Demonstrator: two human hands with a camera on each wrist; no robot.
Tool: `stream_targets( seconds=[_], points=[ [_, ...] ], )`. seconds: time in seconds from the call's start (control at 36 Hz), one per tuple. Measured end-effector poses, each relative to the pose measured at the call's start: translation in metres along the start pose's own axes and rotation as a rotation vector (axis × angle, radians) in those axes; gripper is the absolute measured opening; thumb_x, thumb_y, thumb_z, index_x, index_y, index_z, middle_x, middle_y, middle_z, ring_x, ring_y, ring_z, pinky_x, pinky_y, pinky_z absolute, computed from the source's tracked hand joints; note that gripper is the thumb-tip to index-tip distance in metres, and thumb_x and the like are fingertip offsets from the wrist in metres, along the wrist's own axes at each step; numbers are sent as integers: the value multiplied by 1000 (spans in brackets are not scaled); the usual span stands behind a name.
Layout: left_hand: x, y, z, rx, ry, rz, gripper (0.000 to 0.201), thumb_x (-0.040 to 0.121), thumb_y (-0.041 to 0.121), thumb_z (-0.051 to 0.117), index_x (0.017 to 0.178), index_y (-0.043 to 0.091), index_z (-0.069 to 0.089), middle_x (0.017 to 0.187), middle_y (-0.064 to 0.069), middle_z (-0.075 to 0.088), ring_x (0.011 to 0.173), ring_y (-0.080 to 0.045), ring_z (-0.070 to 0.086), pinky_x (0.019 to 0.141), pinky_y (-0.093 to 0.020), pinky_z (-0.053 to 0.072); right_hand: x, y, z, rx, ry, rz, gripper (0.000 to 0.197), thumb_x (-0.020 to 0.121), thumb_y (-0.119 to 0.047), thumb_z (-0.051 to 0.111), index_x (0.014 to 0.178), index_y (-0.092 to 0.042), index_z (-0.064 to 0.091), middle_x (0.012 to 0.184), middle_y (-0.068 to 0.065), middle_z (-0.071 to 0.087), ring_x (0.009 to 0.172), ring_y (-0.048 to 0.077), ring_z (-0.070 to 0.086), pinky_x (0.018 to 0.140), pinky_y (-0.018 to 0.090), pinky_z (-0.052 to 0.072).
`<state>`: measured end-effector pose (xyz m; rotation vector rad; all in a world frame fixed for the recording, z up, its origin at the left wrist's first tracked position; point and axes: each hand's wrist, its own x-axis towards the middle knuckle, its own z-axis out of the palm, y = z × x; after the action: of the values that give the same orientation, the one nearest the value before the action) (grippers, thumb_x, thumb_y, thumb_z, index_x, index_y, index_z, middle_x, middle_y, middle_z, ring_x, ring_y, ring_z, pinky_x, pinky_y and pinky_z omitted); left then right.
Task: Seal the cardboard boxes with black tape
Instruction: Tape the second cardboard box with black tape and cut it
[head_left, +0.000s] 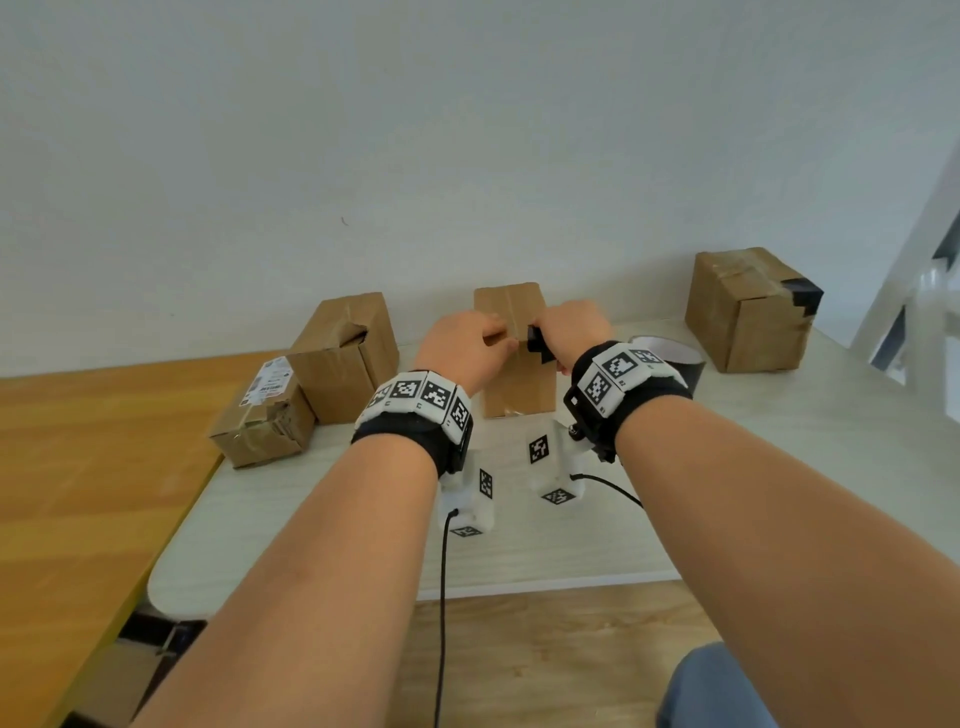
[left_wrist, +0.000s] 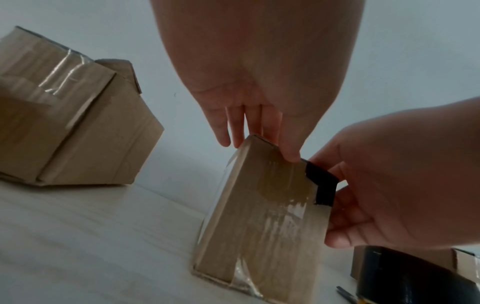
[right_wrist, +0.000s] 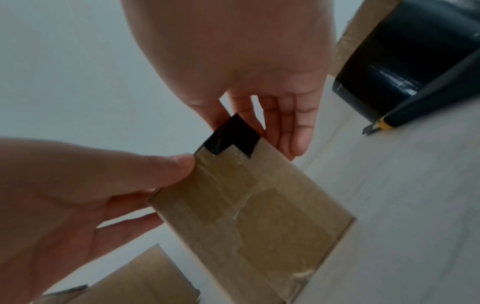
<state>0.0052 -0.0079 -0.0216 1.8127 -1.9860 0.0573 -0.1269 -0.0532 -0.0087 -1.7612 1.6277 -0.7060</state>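
Left to right. Small labelled carton (head_left: 262, 418) sits at worktop (head_left: 322, 530) left edge, beside a larger carton with torn top (head_left: 345, 358); neither shows black tape, judged not yet sealed.

Centre: upright narrow cardboard box (head_left: 514, 364), standing on end, old clear tape on its faces. Left hand (head_left: 462, 345) steadies it at the top: thumb on the near face, fingers (left_wrist: 235, 127) over the top edge, curled round the box. Grip is a light clamp, not a full wrap.

Black tape strip (left_wrist: 322, 185) lies folded over the box's top right corner, partly stuck to the near face. Right hand (head_left: 571, 327) sits at that corner, fingers (right_wrist: 291, 127) mostly straight, lying along the box's far side beside the strip; pressing, nothing gripped.

Further right: black tape roll (head_left: 675, 364) w/ a utility knife (right_wrist: 389, 121) beside it, then a carton (head_left: 748, 312) already carrying black tape at one corner.

Risks, judged:
- Box is tall and narrow; sideways push from the right hand could tip it if the left-hand hold slackens.
- Strip covers the corner only; seam may stay open.
- Old glossy tape underneath may weaken adhesion, so edges may lift.
- Knife blade lies near the right wrist.
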Motion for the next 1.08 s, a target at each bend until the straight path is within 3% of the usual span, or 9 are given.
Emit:
stream_targets(
  seconds=[0.08,0.17,0.28,0.33,0.42,0.61,0.75,1.0,1.08],
  points=[
    [-1,3,-2,6,12,9,36,97,32,46,117,10,65,128,-4,60,119,-21,53,98,-32,37,-5,1,-3,-171,9,-75,26,94,-4,48,118,0,59,111,15,64,101,30,62,76,31,45],
    [-3,6,-3,-8,20,4,35,96,31,47,114,6,65,120,-8,63,113,-24,56,94,-35,41,-8,2,-4,-90,-17,-46,28,94,-7,50,121,0,57,114,16,64,105,30,62,82,32,48],
    [-3,6,-1,-12,38,-4,32,95,30,48,110,8,66,115,-5,64,109,-23,57,92,-36,44,-1,16,-3,72,-36,-78,22,93,-18,54,108,-3,61,103,18,65,89,28,67,85,38,56],
    [-3,6,0,-7,29,0,30,95,30,48,104,7,66,106,-6,65,102,-24,58,88,-37,45,0,25,-4,148,-47,-65,34,87,-39,62,86,-6,61,92,16,69,77,24,65,85,41,57],
    [1,4,1,25,11,6,28,94,30,47,84,9,62,81,-1,57,81,-22,56,72,-32,44,0,37,-8,171,-70,-110,51,78,-52,69,89,-3,68,90,15,73,75,20,65,86,40,57],
    [4,0,0,55,-5,37,27,95,30,46,80,11,58,76,1,52,73,-18,48,65,-27,31,2,49,-16,230,-147,-155,10,80,-34,74,76,-25,75,86,6,75,85,17,72,86,35,57],
    [4,0,1,52,4,45,27,95,30,47,81,11,59,77,2,53,75,-17,49,66,-28,33,3,47,-21,278,-226,-115,21,87,-13,68,106,-4,71,88,9,72,75,11,69,78,22,58],
    [4,-1,3,15,20,35,32,94,30,47,83,4,62,88,-6,59,89,-23,54,73,-30,38,-2,38,-20,321,-217,-37,23,91,-7,59,111,1,66,101,15,71,87,20,70,85,30,57],
    [2,3,2,-76,47,-17,25,95,29,48,84,10,59,89,-5,56,84,-20,49,68,-25,35,-3,35,-17,395,-175,-2,28,90,4,54,117,3,62,116,19,66,106,30,66,92,38,54]
  ],
)
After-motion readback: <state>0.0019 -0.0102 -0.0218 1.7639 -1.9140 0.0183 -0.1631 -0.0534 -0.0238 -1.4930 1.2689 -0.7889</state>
